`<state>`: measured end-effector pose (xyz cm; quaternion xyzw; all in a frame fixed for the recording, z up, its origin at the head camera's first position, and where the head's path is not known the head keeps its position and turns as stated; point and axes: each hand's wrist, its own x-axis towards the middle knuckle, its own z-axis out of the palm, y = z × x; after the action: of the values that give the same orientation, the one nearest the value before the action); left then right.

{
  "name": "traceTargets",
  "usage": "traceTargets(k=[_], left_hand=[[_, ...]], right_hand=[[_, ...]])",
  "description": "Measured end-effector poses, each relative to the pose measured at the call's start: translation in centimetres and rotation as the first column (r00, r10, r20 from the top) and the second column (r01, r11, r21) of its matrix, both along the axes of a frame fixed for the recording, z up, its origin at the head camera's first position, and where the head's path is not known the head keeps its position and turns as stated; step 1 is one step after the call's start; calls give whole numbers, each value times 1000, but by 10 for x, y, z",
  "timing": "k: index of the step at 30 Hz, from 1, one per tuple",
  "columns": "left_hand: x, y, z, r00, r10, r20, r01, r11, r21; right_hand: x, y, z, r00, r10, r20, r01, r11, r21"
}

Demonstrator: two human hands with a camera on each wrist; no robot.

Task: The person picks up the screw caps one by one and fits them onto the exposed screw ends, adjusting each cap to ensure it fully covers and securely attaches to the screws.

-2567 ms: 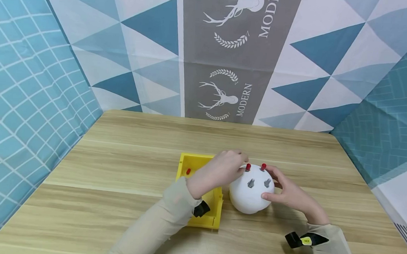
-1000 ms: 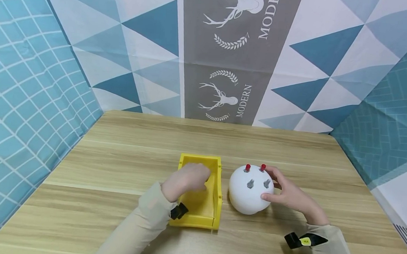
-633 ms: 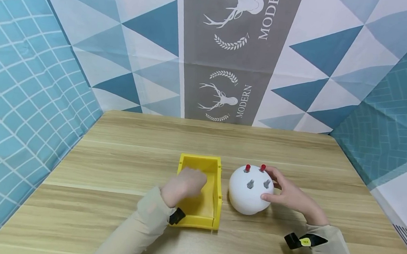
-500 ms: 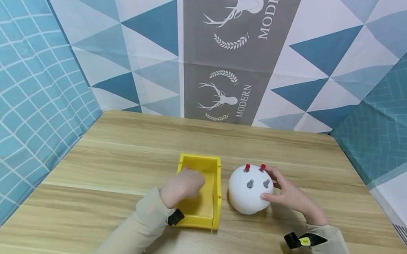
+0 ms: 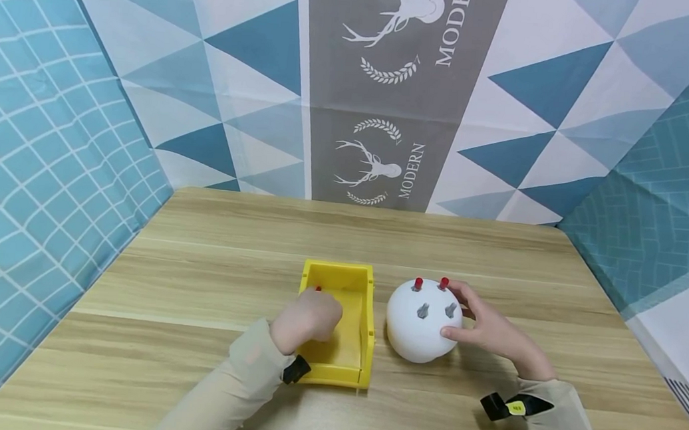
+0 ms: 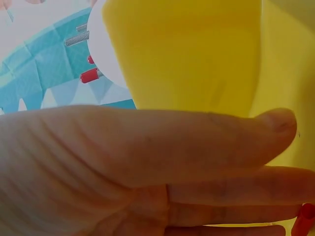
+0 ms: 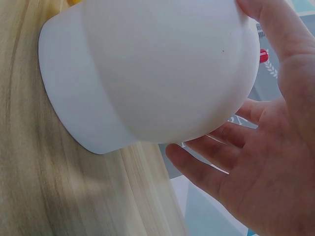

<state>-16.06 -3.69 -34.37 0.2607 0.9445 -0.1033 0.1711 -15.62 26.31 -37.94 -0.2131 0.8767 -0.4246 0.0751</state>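
Observation:
My left hand (image 5: 309, 316) reaches down into a yellow bin (image 5: 367, 350). In the left wrist view its thumb and fingers (image 6: 236, 189) lie fairly straight, with a small red cap (image 6: 304, 220) right by the fingertips. From the head that red cap (image 5: 318, 288) peeks out just beyond the knuckles. My right hand (image 5: 489, 326) holds the right side of a white dome-shaped body (image 5: 416, 340), thumb on the near side and fingers round the far side. Short metal bolts stick out of its top; the back two wear red caps (image 5: 418, 283), while a bare bolt (image 5: 423, 310) shows thread.
The dome stands on a wood-grain table (image 5: 195, 284), just right of the bin. Behind rises a patterned cloth backdrop (image 5: 252, 75), with blue tiled cloth (image 5: 37, 153) along the left. Black straps (image 5: 513, 408) circle both sleeves.
My left hand has left the dome's top and gone left into the bin, then crept slightly nearer me, uncovering a red cap. The right hand and dome have stayed put.

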Motion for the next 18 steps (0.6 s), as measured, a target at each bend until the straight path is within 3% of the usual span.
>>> traceTargets(k=[18], left_hand=[[0, 2, 0, 1000, 16, -27, -17, 1000, -9]], right_hand=[[1, -1, 0, 1000, -2, 4, 2, 1000, 10]])
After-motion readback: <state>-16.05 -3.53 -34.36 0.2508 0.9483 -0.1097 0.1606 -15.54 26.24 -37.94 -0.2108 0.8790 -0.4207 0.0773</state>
